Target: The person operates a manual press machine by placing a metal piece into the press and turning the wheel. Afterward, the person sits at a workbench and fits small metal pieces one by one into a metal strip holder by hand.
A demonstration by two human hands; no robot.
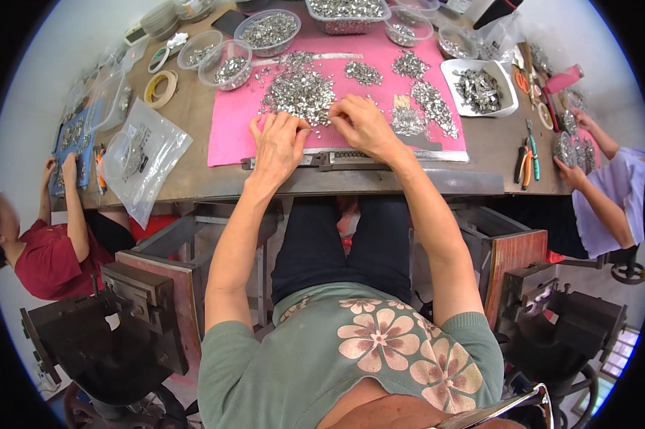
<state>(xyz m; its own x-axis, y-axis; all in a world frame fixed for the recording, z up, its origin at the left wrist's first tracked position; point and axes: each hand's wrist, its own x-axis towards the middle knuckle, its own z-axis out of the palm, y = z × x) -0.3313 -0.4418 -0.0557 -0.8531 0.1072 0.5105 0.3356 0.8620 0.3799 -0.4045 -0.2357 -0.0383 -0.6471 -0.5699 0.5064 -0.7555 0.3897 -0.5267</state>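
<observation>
A large loose pile of small silvery metal pieces (pixel 297 89) lies on the pink mat (pixel 229 136). At its near left edge, my left hand (pixel 279 143) bends its fingers down, thumb and forefinger drawn together. Just right of the pile, my right hand (pixel 362 125) has thumb and forefinger pinched. What either fingertip grip holds is too small or hidden to make out. Below both hands, a dark metal bar tool with a slide, like a caliper (pixel 347 159), lies along the mat's near edge. Thin silvery strips (pixel 408 121) are bunched right of my right hand.
Smaller metal heaps (pixel 437 107) lie on the mat's right. Filled plastic tubs (pixel 269 32) line the back; a white tray (pixel 480 86) stands right. Pliers (pixel 530 154), tape (pixel 161 89) and a clear bag (pixel 147 157) flank the mat. Co-workers sit at both ends.
</observation>
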